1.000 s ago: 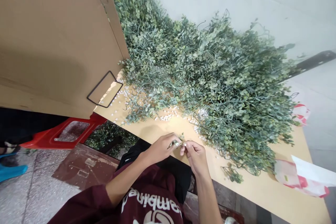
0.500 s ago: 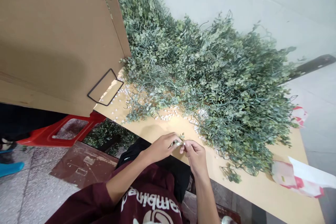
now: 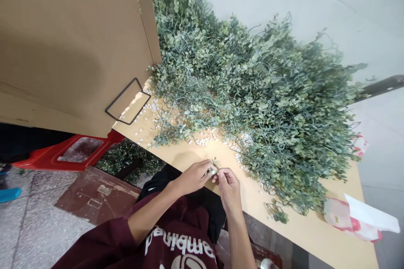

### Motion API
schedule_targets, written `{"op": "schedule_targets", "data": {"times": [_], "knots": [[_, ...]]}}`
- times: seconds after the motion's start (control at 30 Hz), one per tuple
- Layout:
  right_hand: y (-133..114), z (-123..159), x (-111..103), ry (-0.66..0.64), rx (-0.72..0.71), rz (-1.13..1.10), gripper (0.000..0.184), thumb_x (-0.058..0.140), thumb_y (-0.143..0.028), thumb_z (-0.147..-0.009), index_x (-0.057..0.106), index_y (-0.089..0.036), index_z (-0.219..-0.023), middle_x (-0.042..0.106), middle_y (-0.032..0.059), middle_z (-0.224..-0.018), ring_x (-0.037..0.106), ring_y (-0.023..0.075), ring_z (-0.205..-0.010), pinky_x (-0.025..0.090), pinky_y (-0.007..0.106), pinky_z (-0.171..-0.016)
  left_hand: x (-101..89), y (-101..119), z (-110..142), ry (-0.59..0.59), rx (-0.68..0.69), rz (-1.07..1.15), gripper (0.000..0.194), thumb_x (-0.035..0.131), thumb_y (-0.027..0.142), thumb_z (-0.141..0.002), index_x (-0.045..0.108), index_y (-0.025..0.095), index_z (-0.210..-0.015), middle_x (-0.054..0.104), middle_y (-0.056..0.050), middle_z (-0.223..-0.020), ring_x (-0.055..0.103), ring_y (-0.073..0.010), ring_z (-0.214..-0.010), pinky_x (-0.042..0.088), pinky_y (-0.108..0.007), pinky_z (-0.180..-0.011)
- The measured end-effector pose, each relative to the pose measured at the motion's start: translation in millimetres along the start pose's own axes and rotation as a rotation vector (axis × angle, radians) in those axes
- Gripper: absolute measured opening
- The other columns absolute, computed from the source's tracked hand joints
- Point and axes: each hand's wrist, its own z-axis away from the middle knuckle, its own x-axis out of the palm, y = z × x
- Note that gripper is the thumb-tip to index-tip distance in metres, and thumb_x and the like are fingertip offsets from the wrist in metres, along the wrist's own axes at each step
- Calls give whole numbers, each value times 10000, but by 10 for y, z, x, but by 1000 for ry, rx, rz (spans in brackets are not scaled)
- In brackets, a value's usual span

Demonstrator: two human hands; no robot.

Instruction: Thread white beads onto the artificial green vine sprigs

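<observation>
Through the head camera I see a pale wall [image 3: 318, 0] and a long tan tabletop [image 3: 315, 235] running beneath it. A large cardboard sheet [image 3: 72, 46] stands at the table's left end, with a black wire loop [image 3: 128, 101] on it, and I judge it is propped there as a screen or backing. Below lie a speckled stone floor [image 3: 31, 222], a worn brown board [image 3: 94, 195] and a red plastic stool [image 3: 66, 155].

A great heap of artificial eucalyptus-like greenery [image 3: 268, 109] fills most of the table. It seems banked toward the wall, probably to keep the near edge within the person's reach. Loose white beads [image 3: 203, 141] are scattered along its near side, close to where the hands work.

The only container I can make out is a red-and-white plastic bag [image 3: 347, 218] at the table's right end, with white paper [image 3: 369, 214] poking out. I cannot tell what else it holds.

The person, in a maroon sweatshirt [image 3: 172, 239], holds both forearms up over the table edge. The left hand [image 3: 192, 178] and right hand [image 3: 229, 189] meet in narrow fingertip pinches on a small sprig [image 3: 214, 162] just in front of the greenery. A white bead [image 3: 212, 171] sits at the pinch, though I cannot tell whether it is fixed to the stem.
</observation>
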Motion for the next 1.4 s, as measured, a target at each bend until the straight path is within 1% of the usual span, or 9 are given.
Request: {"op": "schedule_targets", "data": {"times": [0.27, 0.43, 0.63, 0.83, 0.93, 1.03, 1.17, 1.3, 1.4], "knots": [[29, 50, -30, 4, -62, 137, 162, 656, -309, -868, 628, -200, -984, 650, 17, -782, 618, 164, -714, 496, 303, -722, -52, -161, 74, 19, -75, 72, 171, 463, 269, -964, 598, 169, -934, 640, -43, -915, 608, -165, -863, 448, -248, -784], [-62, 15, 0, -12, -150, 274, 54, 639, -250, -878, 652, -203, -902, 642, 30, -823, 633, 175, -761, 504, 302, -727, -74, -190, 65, 6, -73, 130, 194, 460, 295, -969, 599, 168, -919, 637, -43, -909, 606, -161, -854, 446, -246, -776], [-142, -77, 103, -23, -163, 355, 79, 595, -255, -912, 661, -214, -896, 636, 24, -807, 613, 161, -729, 500, 285, -697, -93, -207, 41, 37, -62, 183, 201, 470, 308, -965, 599, 167, -901, 628, -35, -880, 595, -157, -837, 440, -247, -772], [-299, -304, 51, -177, -148, 476, 184, 553, -324, -929, 685, -202, -889, 651, 51, -824, 619, 188, -749, 495, 296, -685, -137, -189, 17, 71, -115, 255, 184, 495, 298, -948, 607, 168, -883, 635, -25, -847, 599, -155, -809, 440, -244, -754], [-347, -496, 54, -92, -117, 608, 267, 493, -380, -949, 666, -195, -1032, 639, 35, -745, 595, 175, -633, 477, 288, -626, -141, -180, 9, 44, -112, 242, 182, 488, 294, -946, 619, 172, -913, 646, -32, -871, 598, -159, -814, 441, -253, -770], [-361, -676, 119, 30, -191, 834, 318, 454, -386, -956, 644, -181, -1108, 615, 20, -694, 561, 170, -595, 447, 292, -647, -154, -170, 9, 25, -97, 230, 191, 478, 285, -945, 629, 168, -935, 649, -38, -873, 600, -159, -806, 446, -252, -777], [-366, -839, 228, 64, -265, 1036, 347, 420, -368, -954, 625, -168, -1149, 534, -23, -600, 470, 152, -524, 381, 273, -599, -187, -152, 14, 8, -80, 234, 189, 481, 267, -935, 641, 166, -950, 658, -42, -900, 609, -156, -814, 451, -240, -783], [-352, -908, 281, 81, -259, 1081, 322, 441, -349, -925, 606, -170, -1136, 499, -47, -564, 465, 152, -503, 347, 264, -572, -201, -144, 19, -5, -98, 248, 191, 485, 253, -924, 652, 162, -943, 680, -35, -885, 619, -147, -787, 453, -226, -761], [-329, -914, 277, 106, -255, 1095, 246, 443, -327, -914, 616, -188, -1019, 488, -46, -565, 473, 154, -508, 330, 263, -567, -198, -138, 19, -13, -104, 244, 193, 489, 248, -916, 658, 160, -952, 690, -30, -865, 623, -142, -764, 454, -222, -745]]}}
